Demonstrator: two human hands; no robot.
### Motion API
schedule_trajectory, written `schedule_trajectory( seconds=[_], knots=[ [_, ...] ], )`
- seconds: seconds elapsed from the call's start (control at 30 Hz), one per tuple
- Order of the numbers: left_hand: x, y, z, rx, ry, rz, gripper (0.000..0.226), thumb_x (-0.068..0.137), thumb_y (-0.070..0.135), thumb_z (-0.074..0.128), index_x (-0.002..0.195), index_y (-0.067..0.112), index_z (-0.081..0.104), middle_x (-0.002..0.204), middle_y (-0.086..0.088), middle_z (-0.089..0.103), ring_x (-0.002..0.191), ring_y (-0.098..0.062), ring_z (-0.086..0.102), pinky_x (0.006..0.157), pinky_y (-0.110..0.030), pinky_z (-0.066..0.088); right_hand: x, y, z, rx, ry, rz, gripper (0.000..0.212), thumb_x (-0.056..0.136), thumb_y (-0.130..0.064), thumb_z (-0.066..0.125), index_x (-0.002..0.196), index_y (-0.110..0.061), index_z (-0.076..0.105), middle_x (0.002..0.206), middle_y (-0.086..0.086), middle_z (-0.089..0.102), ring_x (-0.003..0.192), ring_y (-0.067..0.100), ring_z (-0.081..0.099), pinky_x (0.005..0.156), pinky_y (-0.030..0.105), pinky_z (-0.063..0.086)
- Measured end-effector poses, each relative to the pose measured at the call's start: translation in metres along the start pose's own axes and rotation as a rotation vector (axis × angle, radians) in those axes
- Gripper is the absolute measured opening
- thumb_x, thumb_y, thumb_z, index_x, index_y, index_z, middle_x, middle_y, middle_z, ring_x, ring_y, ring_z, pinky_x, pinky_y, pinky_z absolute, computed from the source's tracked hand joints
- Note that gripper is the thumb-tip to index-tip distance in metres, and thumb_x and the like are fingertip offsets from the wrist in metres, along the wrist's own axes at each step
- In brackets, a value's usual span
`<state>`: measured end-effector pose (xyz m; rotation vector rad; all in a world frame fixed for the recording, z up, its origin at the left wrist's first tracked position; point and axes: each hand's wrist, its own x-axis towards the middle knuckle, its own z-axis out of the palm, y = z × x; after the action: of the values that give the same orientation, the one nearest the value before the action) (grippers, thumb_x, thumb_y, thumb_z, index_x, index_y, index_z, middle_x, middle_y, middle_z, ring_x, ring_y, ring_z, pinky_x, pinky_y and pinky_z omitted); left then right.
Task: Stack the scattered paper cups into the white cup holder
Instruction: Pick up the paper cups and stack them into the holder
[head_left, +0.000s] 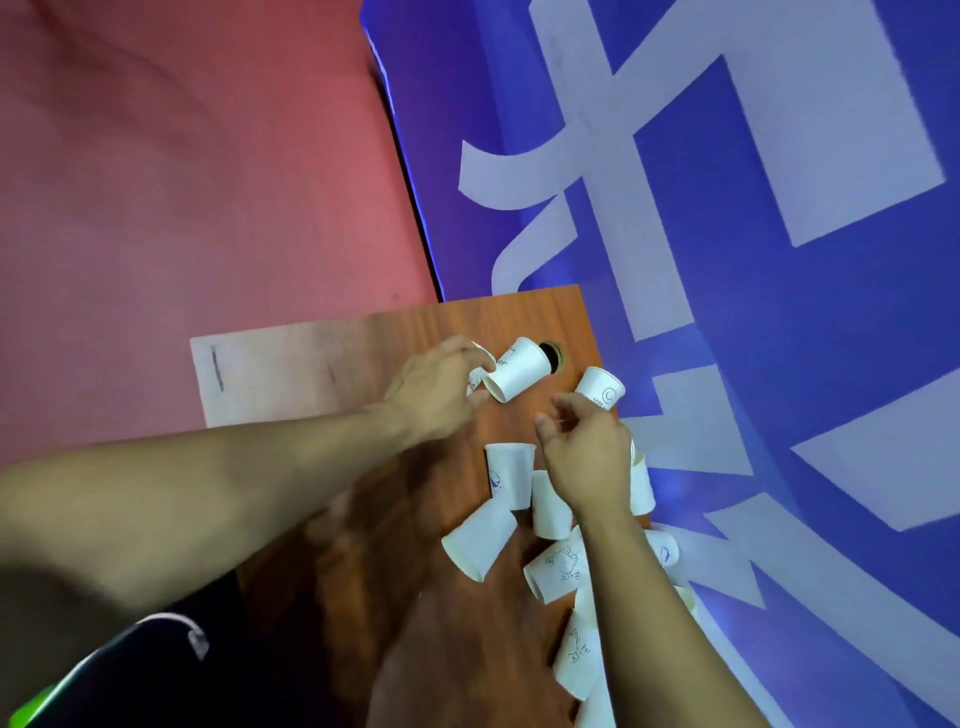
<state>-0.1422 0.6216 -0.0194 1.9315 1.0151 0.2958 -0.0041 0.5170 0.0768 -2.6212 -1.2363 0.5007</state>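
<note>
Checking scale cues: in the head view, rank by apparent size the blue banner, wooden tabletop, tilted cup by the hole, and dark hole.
1. blue banner
2. wooden tabletop
3. tilted cup
4. dark hole, partly hidden by that cup, so its true size is unsure

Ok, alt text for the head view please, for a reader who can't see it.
The left hand grips a tilted paper cup by its rim beside a dark round hole in the wooden table, while the right hand reaches for a second cup at the table's edge. More white cups lie scattered nearer the person, along a blue banner.
</note>
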Motion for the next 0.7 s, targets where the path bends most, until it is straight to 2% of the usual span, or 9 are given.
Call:
schedule_trajectory(
  seconds=[0.07, 0.17, 0.27, 0.37, 0.47, 0.53, 0.6, 0.7],
  knots=[
    [0.009, -0.007, 0.001, -0.001, -0.003, -0.025, 0.034, 0.087, 0.033, 0.062, 0.121, 0.03, 0.06, 0.131, 0.009, 0.047, 0.111, -0.021, 0.057, 0.09, -0.041, 0.05, 0.021, -0.003, 0.007, -0.004, -0.026, -0.006, 0.028, 0.087, -0.027, 0.066, 0.113, -0.019, 0.067, 0.093, -0.004, 0.069, 0.085, 0.017, 0.063, 0.072, 0.021, 0.039],
    [0.023, -0.012, 0.002, 0.067, 0.008, -0.059, 0.04, 0.089, 0.035, 0.063, 0.128, 0.032, 0.054, 0.139, 0.009, 0.039, 0.112, -0.018, 0.055, 0.086, -0.029, 0.039, 0.05, -0.004, 0.019, -0.001, -0.069, 0.004, 0.031, 0.086, -0.025, 0.066, 0.116, -0.017, 0.065, 0.09, -0.006, 0.065, 0.089, 0.017, 0.063, 0.076, 0.026, 0.045],
    [0.039, -0.018, 0.006, 0.091, 0.014, -0.088, 0.047, 0.087, 0.036, 0.065, 0.132, 0.034, 0.05, 0.143, 0.01, 0.035, 0.11, -0.016, 0.055, 0.08, -0.027, 0.033, 0.076, 0.002, 0.036, -0.01, -0.097, -0.007, 0.038, 0.086, -0.027, 0.066, 0.123, -0.017, 0.061, 0.11, 0.004, 0.066, 0.098, 0.023, 0.063, 0.085, 0.036, 0.05],
    [0.048, -0.028, 0.014, 0.143, -0.022, -0.094, 0.052, 0.086, 0.034, 0.066, 0.135, 0.033, 0.048, 0.141, 0.008, 0.039, 0.109, -0.019, 0.057, 0.081, -0.031, 0.037, 0.097, 0.009, 0.052, -0.018, -0.095, -0.008, 0.054, 0.085, -0.027, 0.069, 0.134, -0.016, 0.049, 0.134, 0.005, 0.052, 0.11, 0.026, 0.058, 0.09, 0.037, 0.045],
    [0.052, -0.038, 0.023, 0.198, -0.088, -0.121, 0.052, 0.086, 0.034, 0.068, 0.134, 0.035, 0.049, 0.136, 0.01, 0.046, 0.117, -0.022, 0.055, 0.089, -0.036, 0.041, 0.108, 0.017, 0.063, -0.015, -0.114, 0.024, 0.073, 0.083, -0.027, 0.072, 0.144, -0.014, 0.034, 0.146, 0.005, 0.039, 0.122, 0.026, 0.049, 0.095, 0.036, 0.041],
    [0.052, -0.043, 0.027, 0.209, -0.091, -0.123, 0.05, 0.084, 0.037, 0.071, 0.13, 0.036, 0.051, 0.133, 0.012, 0.05, 0.113, -0.021, 0.057, 0.088, -0.037, 0.043, 0.11, 0.022, 0.07, -0.01, -0.145, 0.032, 0.082, 0.081, -0.026, 0.074, 0.147, -0.013, 0.027, 0.148, 0.006, 0.036, 0.124, 0.027, 0.048, 0.096, 0.039, 0.042],
    [0.052, -0.047, 0.029, 0.215, -0.067, -0.117, 0.049, 0.082, 0.037, 0.073, 0.127, 0.034, 0.053, 0.129, 0.012, 0.053, 0.106, -0.021, 0.059, 0.086, -0.036, 0.044, 0.111, 0.025, 0.077, -0.044, -0.192, 0.037, 0.083, 0.081, -0.026, 0.074, 0.147, -0.013, 0.026, 0.146, 0.007, 0.037, 0.121, 0.03, 0.05, 0.093, 0.041, 0.044],
    [0.052, -0.045, 0.028, 0.223, -0.057, -0.098, 0.048, 0.08, 0.037, 0.075, 0.123, 0.031, 0.055, 0.12, 0.009, 0.055, 0.098, -0.021, 0.06, 0.081, -0.035, 0.045, 0.108, 0.03, 0.083, -0.055, -0.208, 0.049, 0.065, 0.083, -0.026, 0.072, 0.138, -0.016, 0.039, 0.13, 0.008, 0.046, 0.113, 0.029, 0.053, 0.087, 0.039, 0.044]
  ],
)
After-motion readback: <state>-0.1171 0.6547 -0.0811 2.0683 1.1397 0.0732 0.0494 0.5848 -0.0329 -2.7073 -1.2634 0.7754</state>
